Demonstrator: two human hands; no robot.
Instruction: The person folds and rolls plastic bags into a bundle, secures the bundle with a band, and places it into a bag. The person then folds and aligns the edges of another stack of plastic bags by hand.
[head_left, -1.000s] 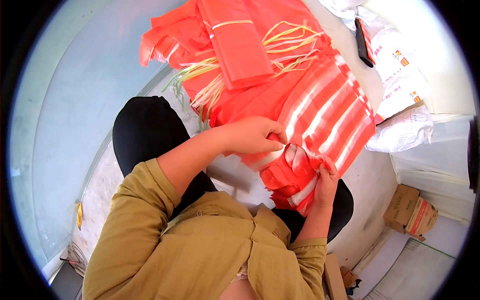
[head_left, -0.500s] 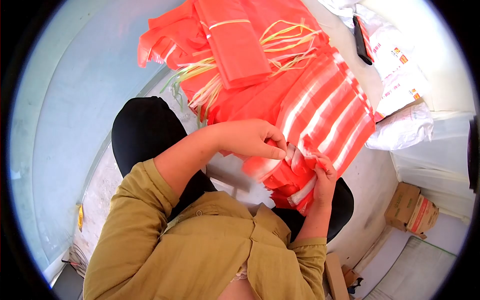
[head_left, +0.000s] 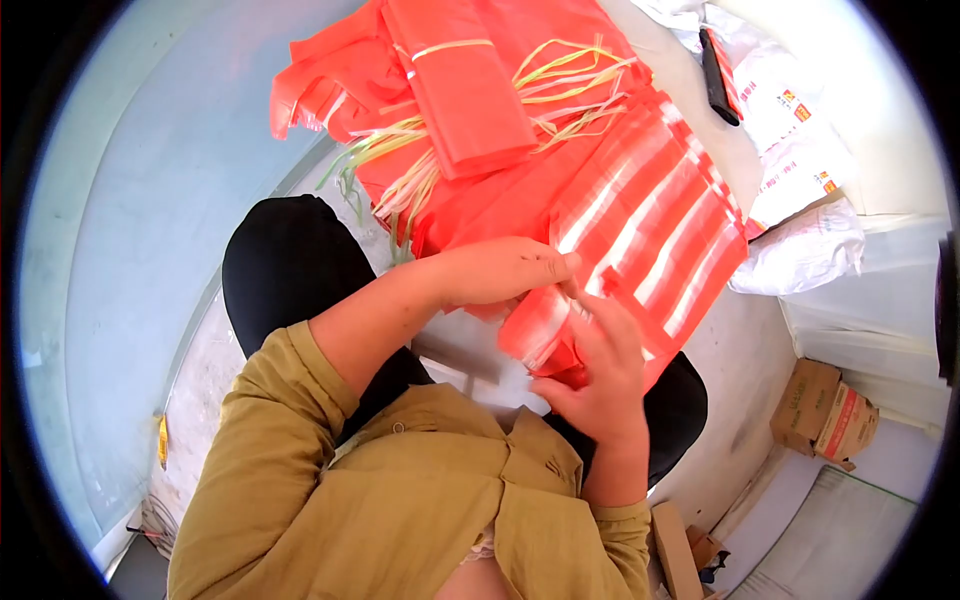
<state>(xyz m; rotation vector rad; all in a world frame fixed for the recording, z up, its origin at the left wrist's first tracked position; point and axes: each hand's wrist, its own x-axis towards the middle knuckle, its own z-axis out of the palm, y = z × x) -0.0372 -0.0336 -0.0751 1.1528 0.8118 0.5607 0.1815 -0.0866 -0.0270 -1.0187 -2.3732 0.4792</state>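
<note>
Between my hands is a bunched red plastic bag (head_left: 537,328) with whitish patches, held over my lap. My left hand (head_left: 510,270) reaches across from the left and is closed at the bag's upper edge, its lower fingers partly hidden. My right hand (head_left: 608,375) wraps round the bag from the right, thumb below and fingers on top. Just beyond my hands lies a stack of red plastic bags (head_left: 660,215) with white stripes along one side. A folded red bundle (head_left: 465,100) bound with a pale tie rests on the pile.
Loose yellow, white and green tie strips (head_left: 575,80) spread over the pile. A black-and-red object (head_left: 720,80) and white printed sacks (head_left: 795,180) lie to the right. Cardboard boxes (head_left: 810,405) stand on the floor at right. A pale blue curved wall (head_left: 150,250) rises at left.
My right hand has moved up and left, from gripping the bag's right side to wrapping over it. The bunched bag is more compact now. My left hand has shifted only slightly.
</note>
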